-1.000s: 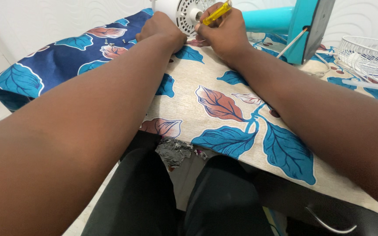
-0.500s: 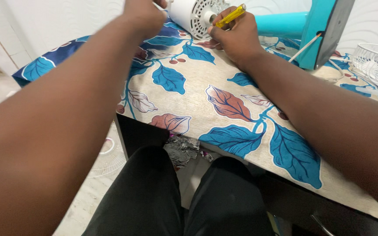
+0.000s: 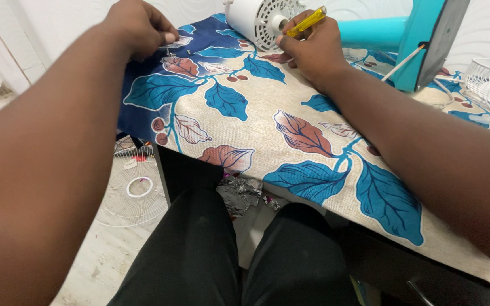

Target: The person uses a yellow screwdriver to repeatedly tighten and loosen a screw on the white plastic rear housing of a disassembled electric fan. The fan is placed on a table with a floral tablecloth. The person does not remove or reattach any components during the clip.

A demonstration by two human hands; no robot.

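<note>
The right hand [image 3: 313, 48] grips a yellow screwdriver [image 3: 307, 21] against the white fan motor housing [image 3: 259, 20] lying on the table [image 3: 267, 107]; the left hand [image 3: 137, 28] pinches at small screws [image 3: 171, 51] — probably picking one up — fingers narrow; seating it needs steadiness.

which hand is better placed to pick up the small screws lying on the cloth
Left. The left hand has its fingertips right at the small screws, while the right hand is occupied holding the yellow screwdriver.

No packages, labels, signs or screens showing here, from twelve o'clock right round to six, nothing of that kind in shot
</note>
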